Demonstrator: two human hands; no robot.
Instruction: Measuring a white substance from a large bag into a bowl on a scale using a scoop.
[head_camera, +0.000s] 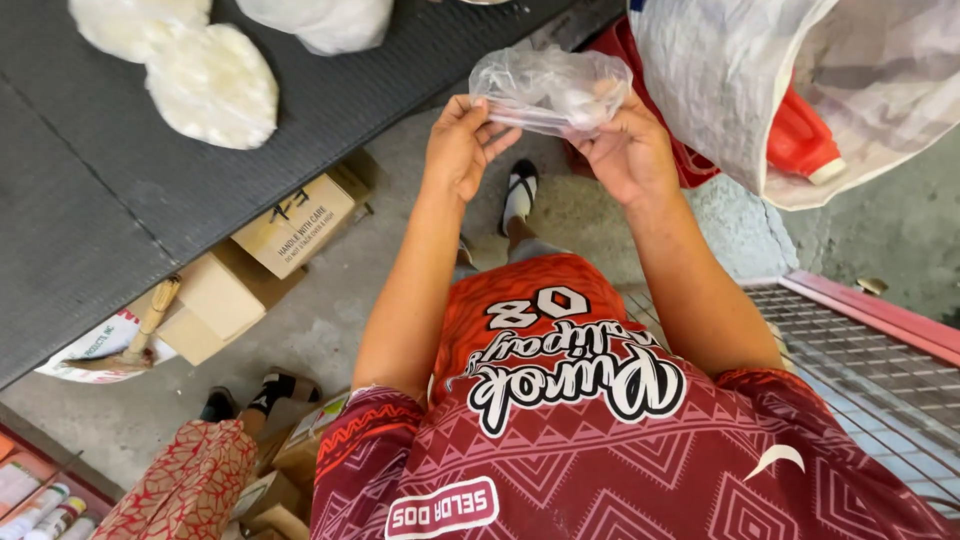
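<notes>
Together both hands (545, 150) pinch crinkly clear plastic bag (550, 90) | (thin film)

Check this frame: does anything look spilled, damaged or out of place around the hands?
Nothing stands out. Both hands, left hand and right hand, hold a crumpled clear plastic bag, which looks intact. White round pads lie flat on the dark mat. Cardboard boxes sit loosely underneath, but nothing has spilled.
</notes>
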